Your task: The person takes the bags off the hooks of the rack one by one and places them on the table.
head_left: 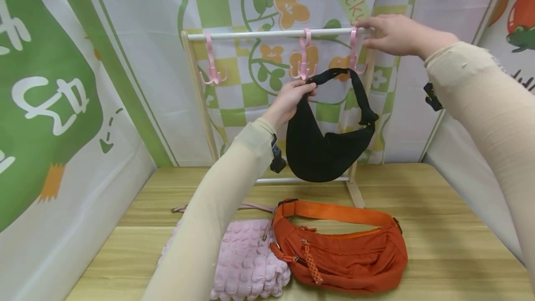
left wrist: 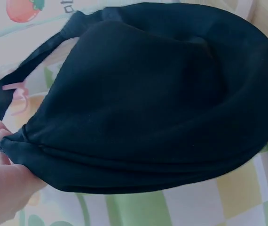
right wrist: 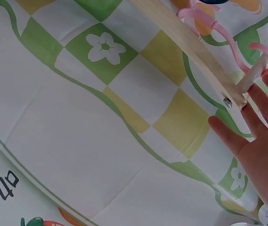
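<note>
A black shoulder bag [head_left: 330, 152] hangs from my left hand [head_left: 289, 99], which pinches it where the strap meets the body. The strap loops up in front of the rack, just below the pink hooks. In the left wrist view the bag [left wrist: 138, 94] fills most of the picture, and the fingers grip its narrow end. My right hand [head_left: 394, 35] is at the right end of the white rail [head_left: 259, 34], fingers extended and spread, beside the right pink hook [head_left: 353, 48]. The right wrist view shows those fingertips by the rail's end and the hook top; firm contact is unclear.
Two more pink hooks, one left [head_left: 212, 62] and one central [head_left: 305, 55], hang on the rail. The rack's wooden foot [head_left: 355, 194] stands on the wood-grain table [head_left: 451, 226]. In front lie an orange-red waist bag [head_left: 347, 259] and a pink puffy bag [head_left: 246, 254], partly behind my left arm.
</note>
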Available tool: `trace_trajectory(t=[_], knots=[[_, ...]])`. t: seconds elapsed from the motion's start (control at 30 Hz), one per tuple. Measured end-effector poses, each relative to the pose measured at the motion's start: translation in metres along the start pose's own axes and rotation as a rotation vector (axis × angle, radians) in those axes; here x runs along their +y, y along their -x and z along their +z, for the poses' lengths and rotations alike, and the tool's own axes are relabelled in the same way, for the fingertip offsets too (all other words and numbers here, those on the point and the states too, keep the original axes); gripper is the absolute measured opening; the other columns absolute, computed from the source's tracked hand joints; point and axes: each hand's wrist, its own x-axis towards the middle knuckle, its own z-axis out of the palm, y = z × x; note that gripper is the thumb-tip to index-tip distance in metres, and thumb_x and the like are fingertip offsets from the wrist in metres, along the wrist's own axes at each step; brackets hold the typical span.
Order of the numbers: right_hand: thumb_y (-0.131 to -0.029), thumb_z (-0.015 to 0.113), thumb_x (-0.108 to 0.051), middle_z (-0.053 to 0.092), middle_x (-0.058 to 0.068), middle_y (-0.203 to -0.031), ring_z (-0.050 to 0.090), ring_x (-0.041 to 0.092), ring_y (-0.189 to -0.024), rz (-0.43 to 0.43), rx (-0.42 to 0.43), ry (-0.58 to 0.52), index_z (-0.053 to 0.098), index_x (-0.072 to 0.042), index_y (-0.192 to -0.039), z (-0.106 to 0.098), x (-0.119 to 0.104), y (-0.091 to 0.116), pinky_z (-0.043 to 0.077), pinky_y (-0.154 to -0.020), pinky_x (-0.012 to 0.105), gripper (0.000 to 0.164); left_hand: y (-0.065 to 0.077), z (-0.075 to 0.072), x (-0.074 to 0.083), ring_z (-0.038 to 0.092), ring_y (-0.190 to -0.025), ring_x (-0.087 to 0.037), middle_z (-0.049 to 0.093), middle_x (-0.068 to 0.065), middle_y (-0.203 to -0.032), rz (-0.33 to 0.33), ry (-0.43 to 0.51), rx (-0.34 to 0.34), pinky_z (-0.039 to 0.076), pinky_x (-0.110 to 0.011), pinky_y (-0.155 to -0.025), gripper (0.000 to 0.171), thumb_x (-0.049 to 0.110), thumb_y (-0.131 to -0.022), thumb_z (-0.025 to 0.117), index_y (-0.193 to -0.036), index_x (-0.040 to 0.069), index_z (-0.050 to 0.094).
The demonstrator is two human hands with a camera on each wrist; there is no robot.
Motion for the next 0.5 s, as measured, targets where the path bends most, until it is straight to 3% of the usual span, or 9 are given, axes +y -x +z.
trace_trajectory(t=[0.3,0.5], knots=[[-0.101,0.039,-0.029,0.028,0.033,-0.146,0.030,0.055,-0.128,0.004,-0.006,-0.002,0.025,-0.006,-0.149,0.000,0.002,0.000,0.026,-0.102,0.070,0.055,0.010,0.016,0.014,0.061,-0.069,-0.007,0.065,0.000,-0.070,-0.072,0.035,0.062,0.046,-0.020,-0.065,0.029,0.011,-0.092,0.061,-0.116,-0.006,0.063],[-0.101,0.039,-0.030,0.028,0.033,-0.147,0.030,0.055,-0.128,0.012,-0.006,-0.004,0.024,-0.006,-0.149,0.000,0.004,-0.001,0.027,-0.101,0.070,0.056,0.013,0.024,0.020,0.062,-0.069,-0.009,0.065,0.000,-0.068,-0.063,0.019,0.082,0.047,-0.017,-0.061,0.027,0.011,-0.091,0.063,-0.112,-0.006,0.065]])
